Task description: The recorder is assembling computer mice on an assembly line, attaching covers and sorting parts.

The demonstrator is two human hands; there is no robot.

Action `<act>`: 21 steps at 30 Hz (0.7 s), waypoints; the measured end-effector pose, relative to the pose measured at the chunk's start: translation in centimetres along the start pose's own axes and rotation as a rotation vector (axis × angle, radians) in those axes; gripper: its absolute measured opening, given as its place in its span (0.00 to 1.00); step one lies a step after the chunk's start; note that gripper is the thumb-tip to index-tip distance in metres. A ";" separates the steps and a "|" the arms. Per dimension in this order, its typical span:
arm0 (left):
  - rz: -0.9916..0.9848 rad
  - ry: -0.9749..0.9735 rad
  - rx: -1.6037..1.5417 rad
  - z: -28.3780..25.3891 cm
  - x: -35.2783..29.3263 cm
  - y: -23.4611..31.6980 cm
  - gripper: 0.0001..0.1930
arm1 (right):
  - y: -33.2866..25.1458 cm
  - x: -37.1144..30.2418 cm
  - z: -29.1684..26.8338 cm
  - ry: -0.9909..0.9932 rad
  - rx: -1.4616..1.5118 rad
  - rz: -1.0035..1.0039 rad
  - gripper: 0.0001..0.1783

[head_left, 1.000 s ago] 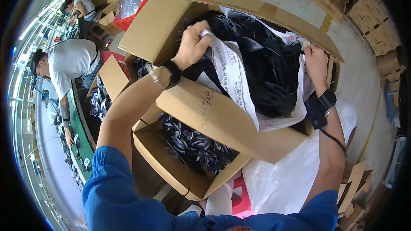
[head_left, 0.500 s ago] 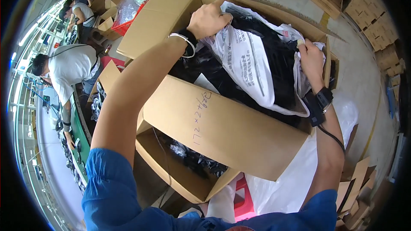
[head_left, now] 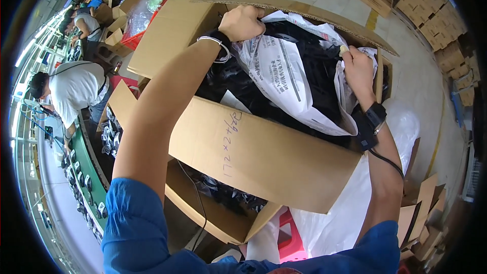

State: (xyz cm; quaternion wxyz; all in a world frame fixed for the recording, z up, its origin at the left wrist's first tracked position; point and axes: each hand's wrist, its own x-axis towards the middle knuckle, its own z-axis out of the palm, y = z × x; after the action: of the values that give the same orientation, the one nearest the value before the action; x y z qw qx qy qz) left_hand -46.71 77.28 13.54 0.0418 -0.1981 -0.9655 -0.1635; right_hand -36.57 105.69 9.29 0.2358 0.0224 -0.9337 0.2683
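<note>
A white plastic bag [head_left: 278,73] with printing on it lies open-mouthed in a large cardboard box [head_left: 269,160]. Dark black parts [head_left: 317,66] show inside the bag; their kind is hard to make out. My left hand [head_left: 242,22] is closed on the bag's far left edge, close to the box's back wall. On the opposite side, my right hand [head_left: 358,73] pinches the bag's right edge between thumb and fingers. More black pieces [head_left: 223,78] lie in the box under and left of the bag. The near flap slopes toward me.
Below the flap stands another open carton [head_left: 203,218] with dark parts, beside a pink stool [head_left: 290,241]. Clear plastic sheeting [head_left: 329,218] hangs at the right. Left, co-workers sit along a green conveyor [head_left: 91,170] bearing small parts. Stacked cartons [head_left: 431,10] stand far right.
My left hand has shifted slightly left and its raised finger has folded in. My right hand stays on the bag's edge. The view has swung a little, and the bag's mouth looks slightly changed.
</note>
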 end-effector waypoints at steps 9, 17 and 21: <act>-0.020 0.067 -0.021 -0.2 -1.9 -0.2 0.14 | -1.7 -0.6 -1.1 0.004 0.068 -0.014 0.13; 0.112 0.095 -0.220 0.1 -2.1 -1.5 0.25 | -2.5 -0.9 -1.3 0.000 0.069 -0.023 0.13; -0.015 0.065 -0.095 0.7 -1.2 -1.0 0.22 | -2.7 -0.8 -1.4 -0.016 0.067 -0.014 0.13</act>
State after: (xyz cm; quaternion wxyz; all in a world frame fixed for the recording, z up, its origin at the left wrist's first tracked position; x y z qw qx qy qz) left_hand -46.00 76.15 12.38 0.0627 -0.1871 -0.9563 -0.2157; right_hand -34.85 104.05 11.31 0.2294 0.0389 -0.9259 0.2977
